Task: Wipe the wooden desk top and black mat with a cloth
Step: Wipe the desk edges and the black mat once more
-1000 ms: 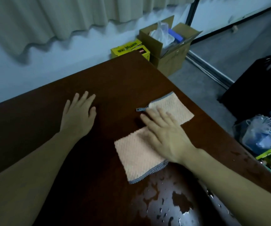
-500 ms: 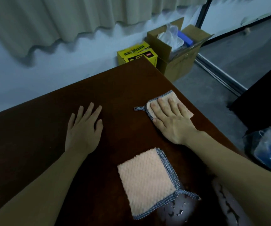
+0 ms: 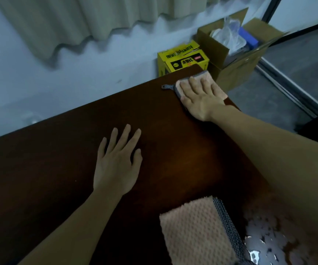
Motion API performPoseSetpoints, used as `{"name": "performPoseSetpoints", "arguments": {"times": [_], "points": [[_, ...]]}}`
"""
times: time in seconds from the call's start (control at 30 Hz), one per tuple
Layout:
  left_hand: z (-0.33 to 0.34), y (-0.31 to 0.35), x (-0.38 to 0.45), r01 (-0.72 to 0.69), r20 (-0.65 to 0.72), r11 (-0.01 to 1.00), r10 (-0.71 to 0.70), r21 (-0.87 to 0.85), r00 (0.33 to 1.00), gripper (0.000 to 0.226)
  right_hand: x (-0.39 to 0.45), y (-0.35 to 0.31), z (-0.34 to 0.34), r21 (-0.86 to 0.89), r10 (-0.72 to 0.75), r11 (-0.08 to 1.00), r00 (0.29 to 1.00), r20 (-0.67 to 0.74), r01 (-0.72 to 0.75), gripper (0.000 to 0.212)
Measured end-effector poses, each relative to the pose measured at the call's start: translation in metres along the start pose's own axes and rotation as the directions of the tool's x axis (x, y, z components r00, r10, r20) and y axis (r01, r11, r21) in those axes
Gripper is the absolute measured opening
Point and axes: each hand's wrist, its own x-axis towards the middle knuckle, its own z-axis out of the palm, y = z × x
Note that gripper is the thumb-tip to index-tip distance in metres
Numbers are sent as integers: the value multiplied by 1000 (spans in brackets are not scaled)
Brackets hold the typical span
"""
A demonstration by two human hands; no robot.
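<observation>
My right hand (image 3: 200,98) lies flat with straight fingers on a peach cloth with a dark woven border (image 3: 217,87), pressing it onto the far right corner of the dark wooden desk top (image 3: 58,169). My left hand (image 3: 117,161) rests flat on the desk's middle, fingers spread, holding nothing. A second peach cloth with a dark border (image 3: 194,232) lies loose near the front edge, below my right forearm. Water puddles (image 3: 265,241) glisten on the wood just right of it. No black mat is in view.
Beyond the desk's far corner stand a yellow box (image 3: 181,58) and an open cardboard carton with plastic bags (image 3: 236,44) on the grey floor. A curtain and pale wall run along the back. The desk's right edge drops to the floor.
My right hand has slid its cloth forward to the desk's far right corner. The second cloth stayed behind near the front. My left hand has kept still on the wood.
</observation>
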Motion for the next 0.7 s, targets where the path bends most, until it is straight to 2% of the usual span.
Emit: {"name": "performPoseSetpoints", "arguments": {"times": [0.17, 0.33, 0.4, 0.47, 0.53, 0.7], "points": [[1, -2, 1, -8, 0, 1000, 8, -1, 1000, 57, 33, -6, -9, 7, 5, 1000, 1000, -31, -5, 59], [1, -1, 1, -9, 6, 1000, 9, -3, 1000, 56, 33, -4, -11, 20, -19, 1000, 1000, -15, 19, 60], [-1, -3, 3, -4, 13, 1000, 5, -4, 1000, 57, 19, -4, -12, 100, -85, 990, 991, -102, 95, 60], [-3, -1, 3, -11, 24, 1000, 11, -16, 1000, 57, -11, -9, -12, 180, -131, 967, 959, -251, 179, 61], [-3, -1, 3, -7, 35, 1000, 8, -18, 999, 57, -55, -19, -4, 189, -187, 949, 933, -309, 253, 60], [-3, -1, -1, -26, 7, 999, 26, -38, 1000, 56, -180, -34, 40, 147, -347, 916, 922, -171, 372, 62]]}}
